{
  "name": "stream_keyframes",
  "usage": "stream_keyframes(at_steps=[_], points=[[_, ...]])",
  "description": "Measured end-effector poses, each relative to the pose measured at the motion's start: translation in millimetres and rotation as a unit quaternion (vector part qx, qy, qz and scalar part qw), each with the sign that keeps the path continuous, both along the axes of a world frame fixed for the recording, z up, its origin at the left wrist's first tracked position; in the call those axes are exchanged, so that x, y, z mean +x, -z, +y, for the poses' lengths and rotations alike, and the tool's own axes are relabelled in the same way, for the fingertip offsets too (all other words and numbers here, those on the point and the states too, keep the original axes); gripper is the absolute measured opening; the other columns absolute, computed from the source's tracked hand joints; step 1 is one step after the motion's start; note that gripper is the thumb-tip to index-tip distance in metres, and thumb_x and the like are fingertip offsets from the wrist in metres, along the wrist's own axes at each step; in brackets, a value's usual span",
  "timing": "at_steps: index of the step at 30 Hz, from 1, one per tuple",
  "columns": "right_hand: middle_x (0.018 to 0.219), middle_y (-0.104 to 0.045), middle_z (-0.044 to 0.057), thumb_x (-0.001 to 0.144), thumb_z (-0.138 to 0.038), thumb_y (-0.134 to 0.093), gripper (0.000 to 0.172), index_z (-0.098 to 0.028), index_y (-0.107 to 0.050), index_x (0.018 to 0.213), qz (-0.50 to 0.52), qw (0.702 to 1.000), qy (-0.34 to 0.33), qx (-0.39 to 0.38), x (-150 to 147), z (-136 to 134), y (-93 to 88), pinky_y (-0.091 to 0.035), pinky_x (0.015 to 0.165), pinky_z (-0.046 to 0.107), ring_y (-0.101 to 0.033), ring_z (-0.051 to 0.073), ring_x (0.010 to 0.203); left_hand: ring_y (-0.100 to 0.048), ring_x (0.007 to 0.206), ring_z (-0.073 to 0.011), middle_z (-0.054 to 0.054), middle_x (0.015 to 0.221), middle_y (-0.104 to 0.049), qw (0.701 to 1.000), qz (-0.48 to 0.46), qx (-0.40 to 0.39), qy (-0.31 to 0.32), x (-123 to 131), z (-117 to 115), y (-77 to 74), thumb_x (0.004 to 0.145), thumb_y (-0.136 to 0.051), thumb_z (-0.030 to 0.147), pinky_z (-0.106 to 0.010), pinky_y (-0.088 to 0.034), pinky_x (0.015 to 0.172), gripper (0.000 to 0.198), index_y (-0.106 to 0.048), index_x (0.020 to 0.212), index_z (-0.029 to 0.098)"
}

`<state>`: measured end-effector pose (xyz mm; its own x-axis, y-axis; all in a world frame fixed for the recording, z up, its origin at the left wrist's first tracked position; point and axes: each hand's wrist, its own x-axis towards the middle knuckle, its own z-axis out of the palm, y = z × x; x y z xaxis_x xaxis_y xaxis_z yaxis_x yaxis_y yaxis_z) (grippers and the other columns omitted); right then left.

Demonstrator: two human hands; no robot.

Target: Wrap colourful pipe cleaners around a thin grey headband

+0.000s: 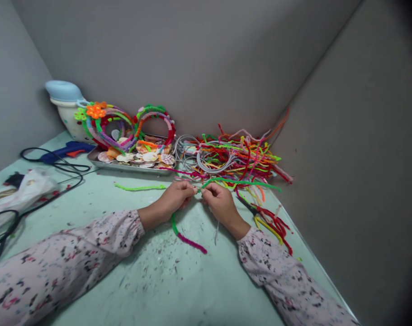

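Observation:
My left hand [176,198] is closed in a pinch on a wrapped wire [191,242], which hangs below it, green first and magenta at the tip. Close beside it, my right hand [222,204] pinches a green pipe cleaner [233,181] where it meets the wire. The long free end of this pipe cleaner stretches to the right above my right hand. Below the right wrist a thin bare grey wire end [216,233] sticks out. The fingertips hide the exact joint. A lime pipe cleaner [138,187] lies left of my left hand.
Behind stand a metal tray [134,170] of shells, wrapped hoops [154,113] and a lidded container [70,115]. Loose pipe cleaners [256,158] and coiled wire [215,171] are heaped at back right. Scissors [265,224] lie right; a black cable [56,199] and plastic bag [29,190] left.

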<state>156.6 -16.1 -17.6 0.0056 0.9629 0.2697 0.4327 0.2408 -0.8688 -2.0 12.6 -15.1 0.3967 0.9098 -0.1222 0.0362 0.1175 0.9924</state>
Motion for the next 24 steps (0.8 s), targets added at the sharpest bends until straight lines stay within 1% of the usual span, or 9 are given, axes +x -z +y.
stream_keyframes(at_steps=[7,16,20,24], points=[[0.060,-0.057,-0.002,0.081,-0.024,-0.051,0.015,-0.019,-0.057,0.069,-0.052,0.998,0.007,0.042,0.0,-2.4,-1.4,-0.037,0.056,0.022,-0.050,0.013,0.058,-0.031,0.039,-0.0052,0.006,0.046,-0.039,1.000,0.010,-0.004,0.000,0.4,-1.1,-1.7,0.075,-0.059,0.034,-0.019,-0.019,0.038,0.024,-0.045,0.064,0.017],[0.063,-0.058,-0.001,0.080,-0.021,-0.050,0.015,-0.019,-0.058,0.068,-0.091,0.993,0.016,0.079,-1.3,-3.9,-5.9,-0.038,0.059,0.023,-0.051,0.013,0.061,-0.032,0.038,-0.0047,0.006,0.048,-0.040,1.000,0.011,0.006,0.001,1.2,0.2,0.4,0.075,-0.059,0.033,-0.019,-0.020,0.037,0.025,-0.044,0.063,0.017],[0.064,-0.059,-0.001,0.080,-0.020,-0.051,0.014,-0.019,-0.058,0.068,-0.084,0.993,0.015,0.079,-2.4,-4.0,-6.3,-0.039,0.060,0.023,-0.053,0.014,0.063,-0.032,0.038,-0.0046,0.006,0.049,-0.040,1.000,0.020,0.009,-0.001,0.6,-0.1,-0.3,0.076,-0.058,0.033,-0.019,-0.020,0.037,0.022,-0.047,0.065,0.017],[0.064,-0.060,0.000,0.080,-0.021,-0.051,0.014,-0.019,-0.059,0.069,-0.064,0.996,0.020,0.063,-3.1,-2.7,-3.9,-0.040,0.060,0.024,-0.054,0.014,0.064,-0.033,0.039,-0.0046,0.006,0.051,-0.042,1.000,0.021,0.009,0.009,0.1,1.5,0.4,0.076,-0.057,0.032,-0.019,-0.021,0.038,0.019,-0.050,0.067,0.016]])
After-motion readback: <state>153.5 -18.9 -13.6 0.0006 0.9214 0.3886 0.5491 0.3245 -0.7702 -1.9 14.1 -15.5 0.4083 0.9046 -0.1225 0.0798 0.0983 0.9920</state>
